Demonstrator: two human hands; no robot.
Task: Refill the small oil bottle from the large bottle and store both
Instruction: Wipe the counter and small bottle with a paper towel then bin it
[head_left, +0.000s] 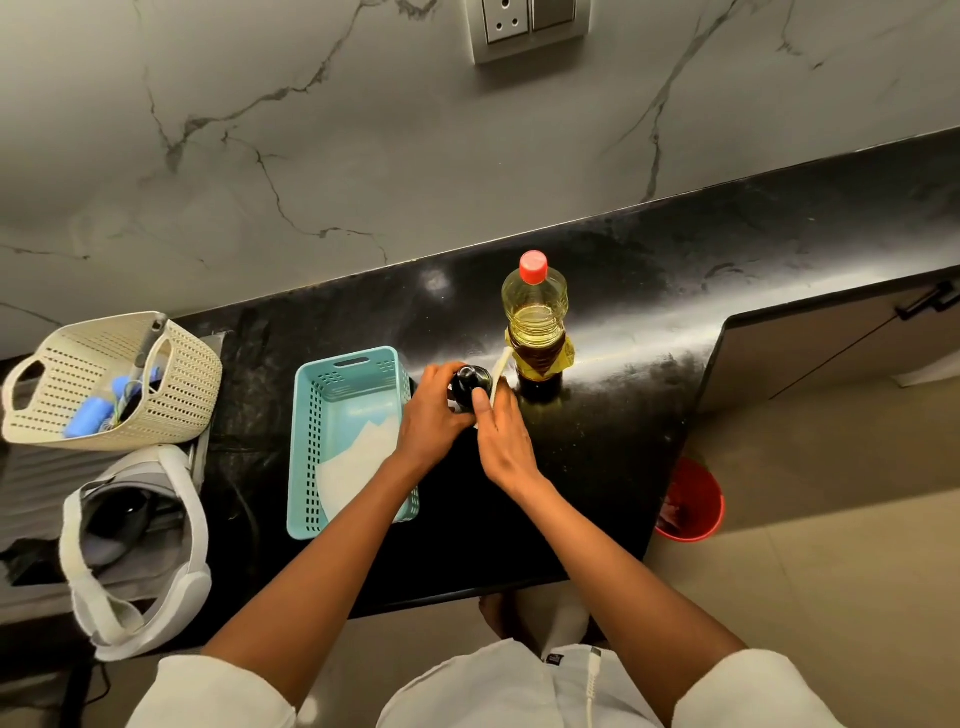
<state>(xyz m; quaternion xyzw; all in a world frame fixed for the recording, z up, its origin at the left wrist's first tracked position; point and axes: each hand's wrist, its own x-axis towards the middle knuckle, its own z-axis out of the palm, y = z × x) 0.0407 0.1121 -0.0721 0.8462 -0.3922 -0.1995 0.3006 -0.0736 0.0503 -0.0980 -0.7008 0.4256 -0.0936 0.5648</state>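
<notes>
The large oil bottle (536, 322) stands upright on the black counter (649, 291), with a red cap, a yellow label and oil about halfway up. Just left of it is the small oil bottle (470, 382), seen from above with its black cap on. My left hand (434, 410) grips the small bottle's left side. On the bottle's right, my right hand (501, 434) has its thumb against the cap and holds a white strip-like object (500, 371) whose nature I cannot tell.
A teal plastic basket (311, 441) with a white sheet inside sits left of my hands. Further left stand a cream perforated basket (176, 395) holding blue items and a white headset (182, 519). A red bucket (693, 501) stands on the floor at right, below a cabinet door.
</notes>
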